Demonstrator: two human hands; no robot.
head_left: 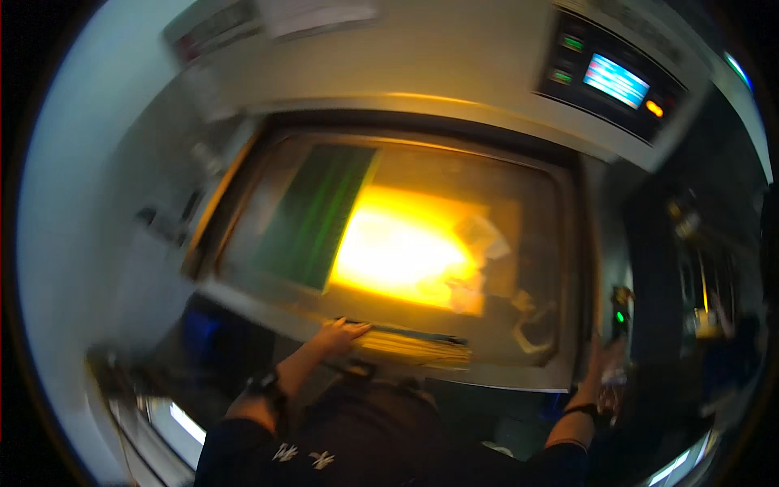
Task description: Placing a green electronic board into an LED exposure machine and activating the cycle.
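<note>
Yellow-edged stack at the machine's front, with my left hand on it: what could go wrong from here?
The yellow-edged stack could slip at the tray's front rim, as your left hand shows only at its left end. The green striped panel lies right beside the bright yellow glow, so glare might make its edge hard to judge.

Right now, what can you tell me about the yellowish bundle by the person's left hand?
The yellowish bundle is long and narrow, with fine lines along its side, as if layered; a dark strip runs along its upper edge. Blur hides its material. It sits at the near edge of the glowing bed, its right end slightly lower in the picture. The left hand touches its left end; whether it rests there or is held up, I can't tell.
</note>
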